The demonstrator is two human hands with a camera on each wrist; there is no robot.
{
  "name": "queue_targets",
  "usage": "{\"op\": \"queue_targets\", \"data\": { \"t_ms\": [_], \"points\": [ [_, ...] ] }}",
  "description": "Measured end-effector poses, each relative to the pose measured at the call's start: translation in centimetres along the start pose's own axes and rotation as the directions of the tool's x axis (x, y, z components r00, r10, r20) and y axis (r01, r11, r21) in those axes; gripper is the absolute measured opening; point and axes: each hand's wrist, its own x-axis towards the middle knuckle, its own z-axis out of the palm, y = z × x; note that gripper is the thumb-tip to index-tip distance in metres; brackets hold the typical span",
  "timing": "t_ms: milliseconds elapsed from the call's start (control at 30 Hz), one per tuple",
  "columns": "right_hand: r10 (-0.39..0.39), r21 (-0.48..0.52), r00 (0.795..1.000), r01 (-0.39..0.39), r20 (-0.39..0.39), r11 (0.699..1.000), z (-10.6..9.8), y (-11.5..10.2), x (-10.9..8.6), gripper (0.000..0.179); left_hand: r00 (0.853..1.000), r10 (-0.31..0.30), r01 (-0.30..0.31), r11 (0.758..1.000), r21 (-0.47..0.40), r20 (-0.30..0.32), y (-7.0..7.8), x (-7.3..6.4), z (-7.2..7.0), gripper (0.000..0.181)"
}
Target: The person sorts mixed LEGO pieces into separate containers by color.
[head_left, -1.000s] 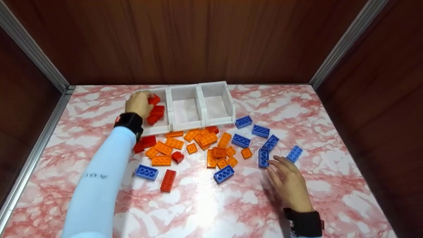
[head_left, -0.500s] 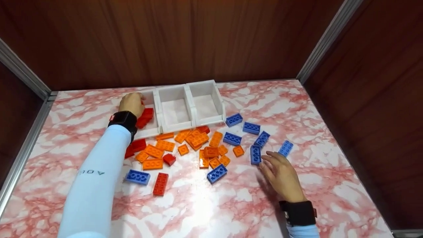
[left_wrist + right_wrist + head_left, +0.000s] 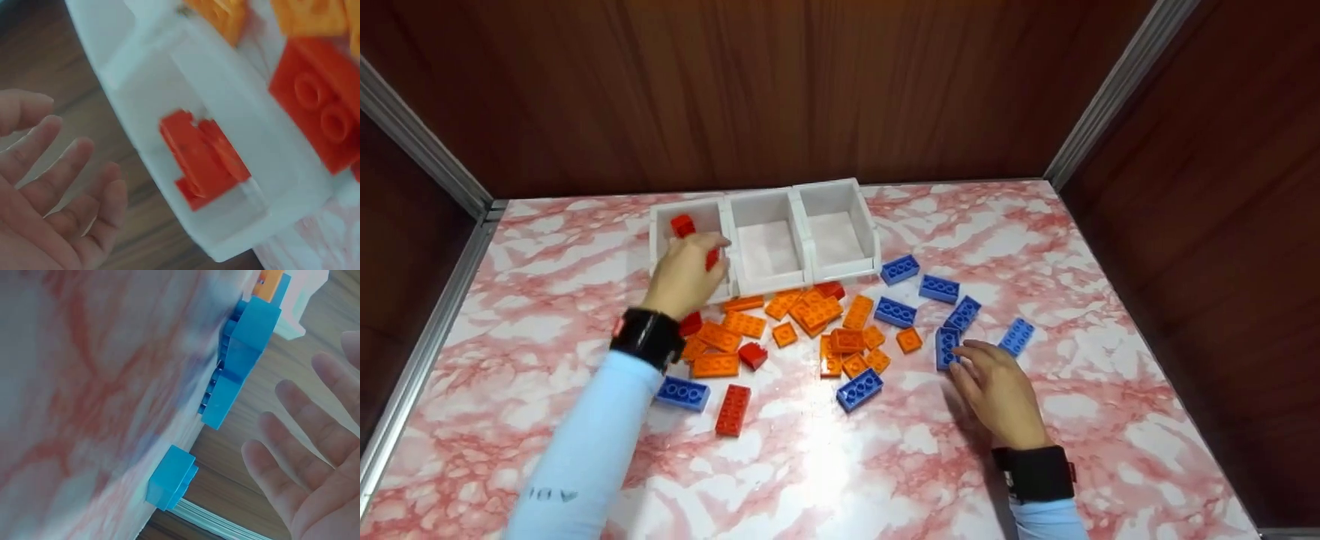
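My left hand (image 3: 690,274) hovers over the leftmost white bin (image 3: 654,236), its fingers loosely bent and nothing held in them in the left wrist view. Red toy bricks (image 3: 202,160) lie inside that bin, one red brick (image 3: 682,226) showing beyond the hand; the hand hides part of the rest. My right hand (image 3: 1001,394) stays relaxed at the right, fingers apart and holding nothing. Its fingertips are right by an upturned blue brick (image 3: 947,346), and a lighter blue brick (image 3: 1018,337) lies just beyond them.
The middle bin (image 3: 769,251) and right bin (image 3: 834,236) adjoin the left one. Orange bricks (image 3: 814,311) lie heaped before the bins. A red brick (image 3: 733,410) and two blue bricks, one here (image 3: 860,389), sit nearer the front. Wooden panels (image 3: 810,90) enclose the table.
The left hand has come back out of the left bin, toward me and slightly right, leaving red bricks inside. The right hand has barely moved; the head view has shifted a little.
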Motion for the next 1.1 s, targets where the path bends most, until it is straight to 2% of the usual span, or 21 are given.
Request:
{"op": "queue_targets", "data": {
  "t_ms": [200, 300, 433, 667, 800, 933, 1100],
  "points": [
    [0.037, -0.022, 0.999, -0.036, 0.010, 0.999, -0.1, -0.1, 0.2, 0.026, 0.998, 0.045, -0.044, 0.999, -0.014, 0.044, 2.4, -4.1, 1.3, 0.037],
    [0.055, -0.031, 0.998, -0.054, 0.014, 0.998, -0.1, -0.1, 0.3, 0.025, 0.992, 0.114, -0.113, 0.993, -0.020, 0.054, 3.2, -6.2, 2.2, 0.038],
    [0.079, -0.036, 0.996, -0.078, 0.031, 0.996, 0.0, -0.2, 0.5, 0.025, 0.976, 0.212, -0.211, 0.977, -0.025, 0.056, 4.0, -9.0, 3.3, 0.041],
    [0.116, -0.060, 0.993, -0.114, 0.030, 0.992, 0.3, -0.1, 0.5, 0.023, 0.963, 0.262, -0.262, 0.965, -0.011, 0.065, 5.5, -13.5, 5.3, 0.045],
    [0.107, -0.064, 0.994, -0.105, 0.029, 0.992, 0.7, -0.2, 0.4, 0.023, 0.945, 0.323, -0.323, 0.946, -0.020, 0.056, 6.2, -15.6, 6.7, 0.044],
    [0.121, -0.066, 0.992, -0.119, 0.032, 0.991, 1.0, -0.4, 0.6, 0.025, 0.931, 0.365, -0.365, 0.931, -0.004, 0.018, 6.7, -17.3, 7.7, 0.042],
    [0.157, -0.075, 0.987, -0.153, 0.040, 0.985, 1.5, -0.7, 0.9, 0.028, 0.925, 0.380, -0.380, 0.925, -0.015, 0.004, 7.4, -18.5, 8.7, 0.040]
  ]
}}
